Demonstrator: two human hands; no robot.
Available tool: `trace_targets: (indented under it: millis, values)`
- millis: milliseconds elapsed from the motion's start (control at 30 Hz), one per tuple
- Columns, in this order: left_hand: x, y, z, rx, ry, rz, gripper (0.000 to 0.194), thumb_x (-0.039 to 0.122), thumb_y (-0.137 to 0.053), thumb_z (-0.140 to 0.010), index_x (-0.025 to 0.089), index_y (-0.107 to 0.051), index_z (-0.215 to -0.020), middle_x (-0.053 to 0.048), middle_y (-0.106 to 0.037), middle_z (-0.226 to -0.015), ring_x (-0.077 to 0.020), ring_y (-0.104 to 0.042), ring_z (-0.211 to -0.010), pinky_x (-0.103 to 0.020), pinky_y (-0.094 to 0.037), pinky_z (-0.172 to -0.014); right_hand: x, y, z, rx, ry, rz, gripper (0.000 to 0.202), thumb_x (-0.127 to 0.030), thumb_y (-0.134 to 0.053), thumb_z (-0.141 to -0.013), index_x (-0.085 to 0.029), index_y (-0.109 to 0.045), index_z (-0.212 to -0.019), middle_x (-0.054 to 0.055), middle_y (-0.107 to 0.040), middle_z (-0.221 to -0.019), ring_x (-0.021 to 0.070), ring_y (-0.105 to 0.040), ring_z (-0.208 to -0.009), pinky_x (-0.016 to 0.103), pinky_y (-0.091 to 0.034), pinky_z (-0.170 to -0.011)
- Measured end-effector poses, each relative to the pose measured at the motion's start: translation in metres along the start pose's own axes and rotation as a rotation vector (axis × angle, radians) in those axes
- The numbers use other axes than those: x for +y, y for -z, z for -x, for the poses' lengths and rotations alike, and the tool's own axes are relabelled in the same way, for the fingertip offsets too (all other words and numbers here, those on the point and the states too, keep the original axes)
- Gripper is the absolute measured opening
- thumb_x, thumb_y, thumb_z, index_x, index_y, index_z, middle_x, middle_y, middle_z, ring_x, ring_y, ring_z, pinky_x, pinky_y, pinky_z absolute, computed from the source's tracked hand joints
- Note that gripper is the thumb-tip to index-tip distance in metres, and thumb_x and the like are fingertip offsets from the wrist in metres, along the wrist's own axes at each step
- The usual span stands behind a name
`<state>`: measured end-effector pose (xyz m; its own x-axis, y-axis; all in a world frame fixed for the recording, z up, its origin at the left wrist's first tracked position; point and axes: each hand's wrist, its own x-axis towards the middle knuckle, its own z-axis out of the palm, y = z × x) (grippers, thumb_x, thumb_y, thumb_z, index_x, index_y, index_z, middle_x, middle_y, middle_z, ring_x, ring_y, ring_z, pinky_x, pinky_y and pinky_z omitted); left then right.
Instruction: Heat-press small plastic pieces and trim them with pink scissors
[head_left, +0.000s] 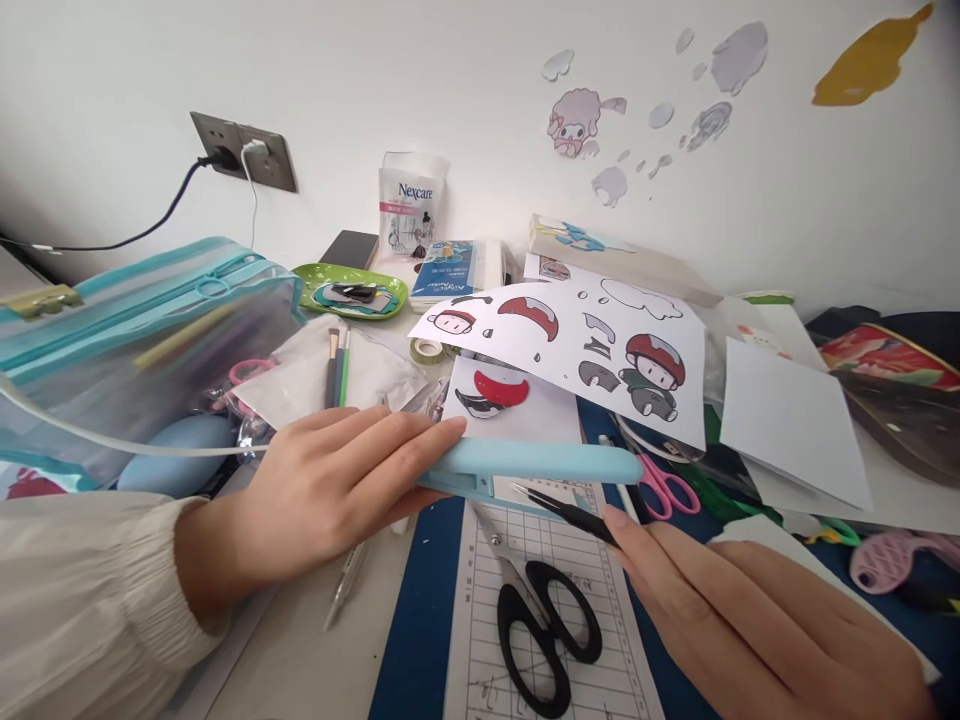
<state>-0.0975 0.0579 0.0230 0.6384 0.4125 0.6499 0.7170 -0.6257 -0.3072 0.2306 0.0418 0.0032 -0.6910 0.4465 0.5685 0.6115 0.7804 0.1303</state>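
Pale-blue plastic bar (536, 463) lies across the middle of the table (300, 660), and my left hand (330, 490) rests flat on its left end, fingers stretched out and nearly straight, pressing rather than gripping. My right hand (750, 630) enters from 4 o'clock, fingers loosely closed around black tweezers (562, 510); their tips point toward 10 o'clock and stop just under the bar.

Progress, judged: a white sheet (517, 410) sits behind the bar with one red piece and one black piece (491, 392) on it. The printed cartoon sheet (600, 350) above it, at 12 o'clock, has most figures uncut, so I take the work as early, most parts remaining.

Black scissors (544, 625) lie shut on a ruled grid sheet (540, 600) at 6 o'clock, untouched. Pink-handled scissors (664, 490) lie at 3 o'clock of the bar.

Readable writing: "Nexcare" on a white packet (409, 205) leaning against the wall at 12 o'clock. The blue box (446, 270) beside it carries print too small to read. Markings on the grid sheet are illegible.

Clear blue zip pouch (142, 330) stands at 9 o'clock.
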Motion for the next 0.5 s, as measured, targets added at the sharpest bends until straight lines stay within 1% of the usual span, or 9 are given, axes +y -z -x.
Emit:
trace_targets:
  millis: [67, 100, 133, 167, 233, 300, 333, 400, 500]
  values:
    - [0.0004, -0.0001, -0.0003, 0.006, -0.005, -0.001, 0.031, 0.033, -0.050, -0.106, 0.008, -0.062, -0.120, -0.008, -0.079, -0.088, -0.0175, -0.075, -0.071, -0.028, -0.057, -0.059, 0.0078, 0.0028, -0.0030, -0.035, 0.202, 0.084, 0.046, -0.018, -0.055, -0.095, -0.011, -0.060, -0.140, 0.012, -0.078, -0.114, 0.0265, -0.076, -0.086, 0.041, -0.057, -0.074]
    - [0.0006, 0.0000, -0.0005, 0.007, -0.006, 0.003, 0.030, 0.033, -0.051, -0.106, 0.008, -0.061, -0.120, -0.008, -0.079, -0.088, -0.0174, -0.075, -0.071, -0.028, -0.057, -0.059, 0.0108, 0.0042, -0.0041, -0.040, 0.286, 0.134, 0.043, -0.018, -0.058, -0.092, -0.010, -0.064, -0.134, 0.012, -0.078, -0.114, 0.0252, -0.076, -0.084, 0.040, -0.057, -0.074]
    - [0.0008, 0.0001, -0.0007, 0.004, -0.004, 0.006, 0.030, 0.032, -0.051, -0.106, 0.008, -0.061, -0.120, -0.008, -0.079, -0.088, -0.0173, -0.074, -0.071, -0.029, -0.057, -0.059, 0.0125, 0.0055, -0.0049, -0.040, 0.313, 0.152, 0.042, -0.018, -0.060, -0.091, -0.011, -0.065, -0.131, 0.012, -0.078, -0.114, 0.0242, -0.076, -0.084, 0.039, -0.057, -0.074]
    - [0.0010, 0.0003, -0.0010, -0.001, -0.002, 0.012, 0.030, 0.032, -0.052, -0.106, 0.007, -0.061, -0.120, -0.008, -0.079, -0.088, -0.0172, -0.074, -0.071, -0.029, -0.057, -0.059, 0.0128, 0.0065, -0.0052, -0.040, 0.291, 0.160, 0.042, -0.017, -0.061, -0.090, -0.013, -0.065, -0.132, 0.011, -0.078, -0.114, 0.0237, -0.076, -0.085, 0.039, -0.056, -0.076]
    - [0.0011, 0.0007, -0.0013, -0.005, 0.006, 0.024, 0.029, 0.030, -0.051, -0.106, 0.006, -0.061, -0.120, -0.008, -0.078, -0.088, -0.0172, -0.073, -0.071, -0.030, -0.056, -0.059, 0.0097, 0.0078, -0.0048, -0.054, 0.187, 0.153, 0.047, -0.013, -0.059, -0.091, -0.015, -0.061, -0.138, 0.008, -0.078, -0.115, 0.0239, -0.075, -0.089, 0.040, -0.054, -0.082]
    - [0.0008, 0.0009, -0.0014, -0.006, 0.012, 0.040, 0.029, 0.029, -0.050, -0.106, 0.006, -0.061, -0.120, -0.008, -0.077, -0.090, -0.0174, -0.073, -0.071, -0.030, -0.055, -0.059, 0.0059, 0.0083, -0.0037, -0.070, 0.092, 0.123, 0.048, -0.014, -0.056, -0.094, -0.014, -0.058, -0.142, 0.009, -0.078, -0.116, 0.0258, -0.074, -0.093, 0.043, -0.052, -0.087]
    - [0.0007, 0.0009, -0.0014, -0.003, 0.014, 0.049, 0.029, 0.029, -0.051, -0.106, 0.006, -0.061, -0.120, -0.008, -0.077, -0.090, -0.0175, -0.073, -0.071, -0.031, -0.055, -0.059, 0.0052, 0.0083, -0.0032, -0.071, 0.083, 0.116, 0.047, -0.016, -0.056, -0.095, -0.013, -0.058, -0.142, 0.010, -0.078, -0.117, 0.0263, -0.074, -0.094, 0.043, -0.051, -0.088]
    - [0.0002, 0.0007, -0.0014, 0.007, 0.016, 0.065, 0.029, 0.027, -0.053, -0.105, 0.005, -0.062, -0.121, -0.009, -0.076, -0.092, -0.0176, -0.072, -0.072, -0.031, -0.055, -0.060, 0.0067, 0.0081, -0.0027, -0.037, 0.135, 0.138, 0.045, -0.017, -0.061, -0.094, -0.012, -0.061, -0.139, 0.011, -0.078, -0.114, 0.0250, -0.075, -0.088, 0.041, -0.051, -0.086]
    - [-0.0003, 0.0002, -0.0010, 0.019, 0.013, 0.088, 0.029, 0.027, -0.057, -0.103, 0.004, -0.062, -0.121, -0.009, -0.076, -0.093, -0.0175, -0.071, -0.073, -0.031, -0.054, -0.062, 0.0114, 0.0070, -0.0035, 0.016, 0.187, 0.213, 0.047, -0.005, -0.073, -0.085, -0.008, -0.065, -0.131, 0.013, -0.080, -0.104, 0.0219, -0.074, -0.077, 0.038, -0.053, -0.081]
